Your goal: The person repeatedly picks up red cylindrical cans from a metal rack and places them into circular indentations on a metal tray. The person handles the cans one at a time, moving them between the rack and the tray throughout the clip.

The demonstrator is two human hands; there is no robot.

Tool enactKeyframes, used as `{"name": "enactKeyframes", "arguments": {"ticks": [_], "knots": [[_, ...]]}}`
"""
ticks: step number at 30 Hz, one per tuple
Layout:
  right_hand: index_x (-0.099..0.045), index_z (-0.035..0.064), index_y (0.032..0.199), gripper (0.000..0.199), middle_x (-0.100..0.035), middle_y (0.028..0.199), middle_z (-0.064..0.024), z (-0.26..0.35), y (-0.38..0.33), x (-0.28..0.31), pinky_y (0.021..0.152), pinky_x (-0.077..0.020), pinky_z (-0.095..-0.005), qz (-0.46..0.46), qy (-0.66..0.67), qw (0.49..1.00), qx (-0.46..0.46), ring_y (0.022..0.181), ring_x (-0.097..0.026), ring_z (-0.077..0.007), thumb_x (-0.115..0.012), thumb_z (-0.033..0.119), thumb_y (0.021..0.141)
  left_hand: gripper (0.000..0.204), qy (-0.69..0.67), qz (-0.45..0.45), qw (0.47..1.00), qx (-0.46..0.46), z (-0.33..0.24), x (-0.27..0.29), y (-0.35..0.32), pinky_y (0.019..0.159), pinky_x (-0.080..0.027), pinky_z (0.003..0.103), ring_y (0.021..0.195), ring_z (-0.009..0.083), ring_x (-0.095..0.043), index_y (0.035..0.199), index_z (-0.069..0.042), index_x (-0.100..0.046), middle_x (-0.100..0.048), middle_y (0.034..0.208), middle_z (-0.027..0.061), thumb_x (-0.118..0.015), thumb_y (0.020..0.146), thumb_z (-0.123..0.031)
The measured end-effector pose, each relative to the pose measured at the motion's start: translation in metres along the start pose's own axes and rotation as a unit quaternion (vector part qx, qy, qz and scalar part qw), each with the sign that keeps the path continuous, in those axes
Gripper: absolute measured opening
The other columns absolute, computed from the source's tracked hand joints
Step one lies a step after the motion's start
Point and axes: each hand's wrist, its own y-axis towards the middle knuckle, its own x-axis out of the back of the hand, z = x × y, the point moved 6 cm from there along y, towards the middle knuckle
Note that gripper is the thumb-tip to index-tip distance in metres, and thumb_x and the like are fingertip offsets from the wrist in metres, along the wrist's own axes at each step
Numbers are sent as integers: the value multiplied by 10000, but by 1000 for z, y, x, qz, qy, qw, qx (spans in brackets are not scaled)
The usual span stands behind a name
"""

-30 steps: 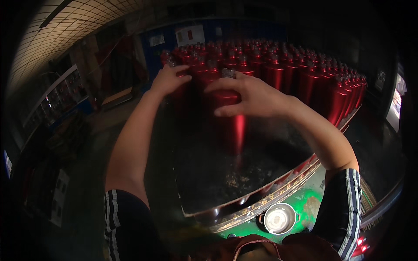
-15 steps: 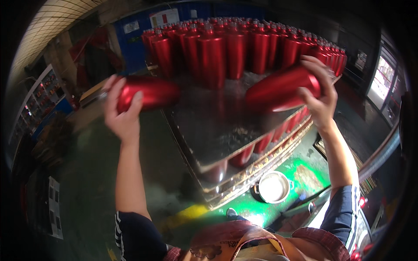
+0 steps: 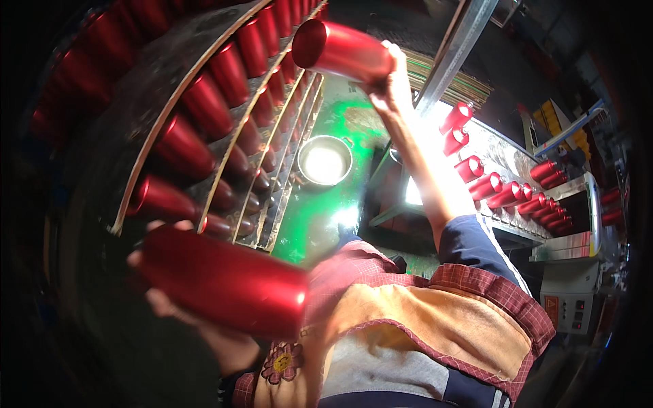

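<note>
While stacked glossy red metal cylinders (image 3: 183, 146) fill tiered trays, each hand grips one: left hand (image 3: 204, 326) wraps a blurred tube (image 3: 224, 282), right hand (image 3: 389, 85) clasps another (image 3: 340, 51).

Head view only; fisheye, steeply downward, close over torso.

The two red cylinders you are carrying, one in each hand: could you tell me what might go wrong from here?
The left hand grips its red cylinder from below only, so it might roll off. The right hand holds the other cylinder by one end, close to the metal rail; a swing could knock it. The steel bowl sits on the green floor, a possible trip hazard.
</note>
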Motion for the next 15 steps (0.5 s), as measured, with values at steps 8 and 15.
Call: {"name": "enactKeyframes", "arguments": {"ticks": [8, 15], "knots": [[-623, 118, 1135, 364, -675, 1071, -69, -156, 110, 196, 786, -601, -424, -98, 85, 970, -206, 940, -661, -271, -701, 279, 818, 464, -179, -167, 907, 343, 253, 121, 39, 944, -478, 389, 1048, 274, -595, 1238, -75, -591, -642, 1139, 91, -498, 993, -458], [-639, 134, 1151, 475, -651, 1147, -109, -193, 157, 256, 813, -589, -532, -189, 286, 881, -326, 1042, -618, -353, -624, 513, 864, 633, -474, -222, 730, 440, 455, 185, 107, 895, -556, 608, 1188, 521, -497, 1280, -20, -576, -559, 1272, 273, -661, 849, -475]]}}
